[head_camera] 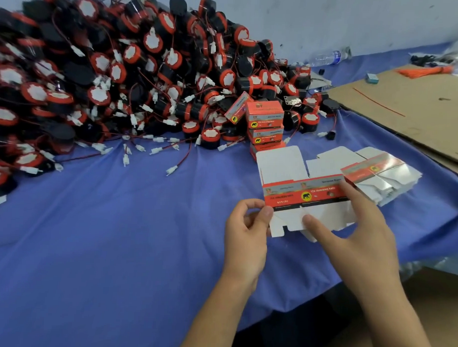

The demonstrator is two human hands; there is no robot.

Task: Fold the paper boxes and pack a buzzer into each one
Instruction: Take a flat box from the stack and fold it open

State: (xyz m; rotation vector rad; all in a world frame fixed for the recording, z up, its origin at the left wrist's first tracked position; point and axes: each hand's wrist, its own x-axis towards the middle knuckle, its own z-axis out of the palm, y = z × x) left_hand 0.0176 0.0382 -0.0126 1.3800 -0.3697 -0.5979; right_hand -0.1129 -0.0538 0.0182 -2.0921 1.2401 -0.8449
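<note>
A flat, unfolded paper box (303, 195) with an orange printed band and white flaps is held just above the blue cloth. My left hand (246, 236) pinches its left end between thumb and fingers. My right hand (350, 234) grips its right part, thumb on the lower white flap and fingers over the orange band. A stack of flat boxes (386, 176) lies just right of it. A huge pile of black and red buzzers (122, 73) with red wires and white plugs fills the left and back. Three folded orange boxes (264, 122) are stacked at the pile's edge.
The table is covered by a blue cloth (116, 247). A brown cardboard sheet (412, 107) lies at the right, with orange ties (426, 71) on it. A plastic bottle (330, 57) lies near the wall. The table's front edge runs close below my wrists.
</note>
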